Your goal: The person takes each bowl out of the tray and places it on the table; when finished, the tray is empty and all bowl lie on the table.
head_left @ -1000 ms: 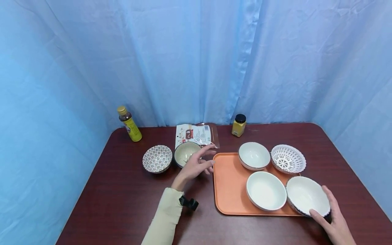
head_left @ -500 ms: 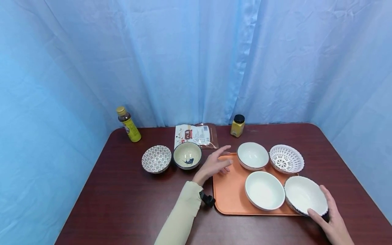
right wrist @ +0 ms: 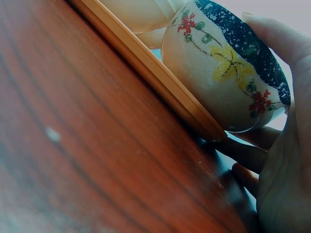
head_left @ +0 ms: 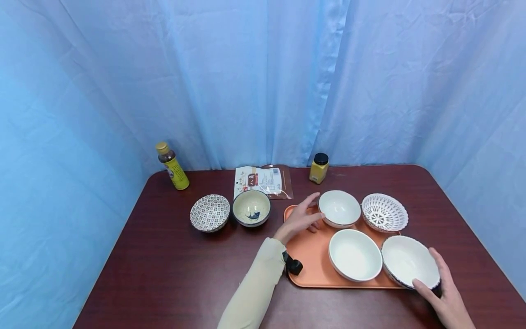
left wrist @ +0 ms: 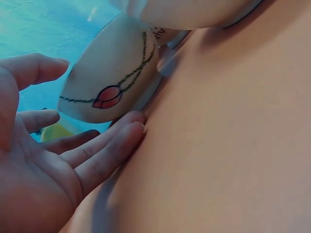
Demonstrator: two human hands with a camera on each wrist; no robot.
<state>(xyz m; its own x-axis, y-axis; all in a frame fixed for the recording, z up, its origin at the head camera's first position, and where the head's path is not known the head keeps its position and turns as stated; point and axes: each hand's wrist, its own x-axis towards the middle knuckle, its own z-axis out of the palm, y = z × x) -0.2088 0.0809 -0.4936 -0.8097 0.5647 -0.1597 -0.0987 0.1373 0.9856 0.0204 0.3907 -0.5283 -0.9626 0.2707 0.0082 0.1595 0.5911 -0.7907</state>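
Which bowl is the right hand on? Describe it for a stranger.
Find the orange tray. At its near right corner, the right hand grips a bowl. Outside, a dark speckled band above flowers distinguishes it from the plain-rimmed white bowl beside it.

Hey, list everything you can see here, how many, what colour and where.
Bottle: 1, yellow-green, gold cap, table's back left
Packet: 1, white and brown, back middle
Jar: 1, yellow, black lid, right of packet
Checked bowl: 1, white and dark, left
Blue-motif bowl: 1, cream, before packet
Back bowl: 1, white inside, on tray
Front bowl: 1, white, on tray
Latticed bowl: 1, white, purplish marks, tray's back right
Dark-banded bowl: 1, white inside, tray's front right
Tray: 1, orange, right
Table: 1, red-brown
Curtain: panels uncountable, blue, around table
Sleeve: 1, cream, left arm
Left hand: 1, beside back bowl
Right hand: 1, holding dark-banded bowl
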